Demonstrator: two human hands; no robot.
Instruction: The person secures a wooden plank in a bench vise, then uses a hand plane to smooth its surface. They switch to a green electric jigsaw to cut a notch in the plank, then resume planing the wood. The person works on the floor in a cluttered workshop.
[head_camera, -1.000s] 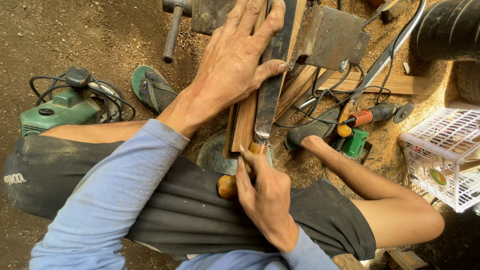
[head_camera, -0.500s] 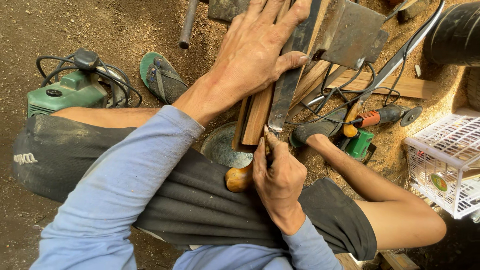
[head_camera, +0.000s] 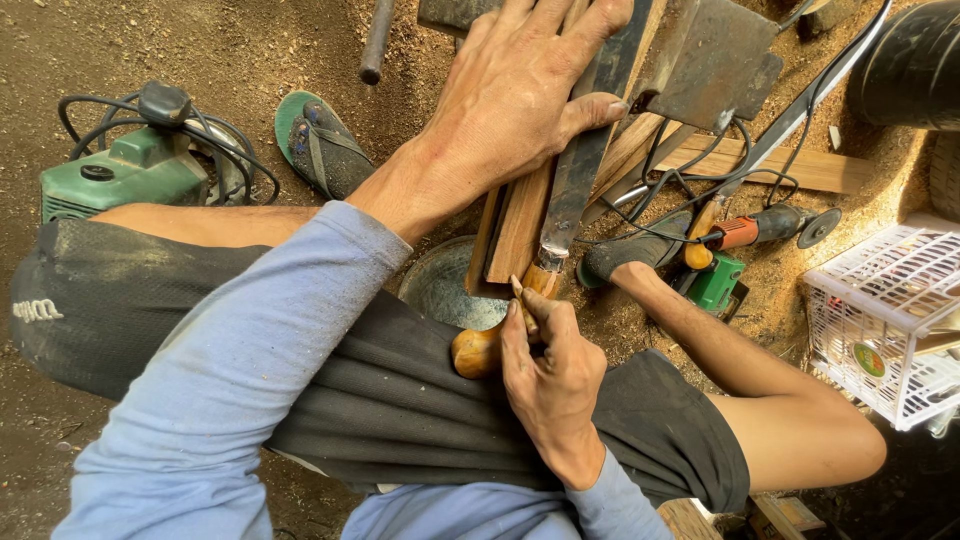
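Observation:
A long dark knife blade (head_camera: 585, 160) lies along a wooden block (head_camera: 520, 225) between my legs. My left hand (head_camera: 515, 100) presses flat on the blade and the block, fingers spread, thumb across the steel. The knife's rounded wooden handle (head_camera: 478, 352) rests on my dark shorts. My right hand (head_camera: 548, 375) is closed around that handle, close to where it meets the blade. Under the block sits a round grey metal bowl (head_camera: 440, 290).
A green power tool with a coiled black cord (head_camera: 130, 165) and a green sandal (head_camera: 320, 145) lie left on the dirt. An orange-and-black angle grinder (head_camera: 765, 225), cables, a curved blade (head_camera: 800, 115), wood strips and a metal plate (head_camera: 715, 65) crowd the right. White plastic crate (head_camera: 890, 320) at far right.
My head and view have shifted slightly. The right hand and handle have slid down toward my lap, while the left hand stays pressed on the blade.

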